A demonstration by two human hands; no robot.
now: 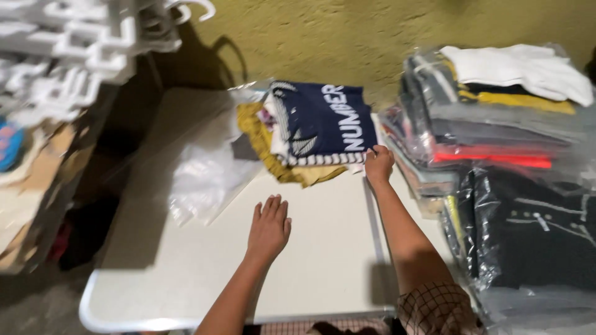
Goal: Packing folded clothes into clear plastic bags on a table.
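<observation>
I have one view only, from the camera on the person's head, looking steeply down and forward across the white folding table (186, 273) toward the yellow wall (372, 37). It sits close, within arm's reach of the tabletop.

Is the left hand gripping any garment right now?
No: the left hand lies flat and open on the bare white table, while the right hand touches the edge of the folded navy garment.
</observation>
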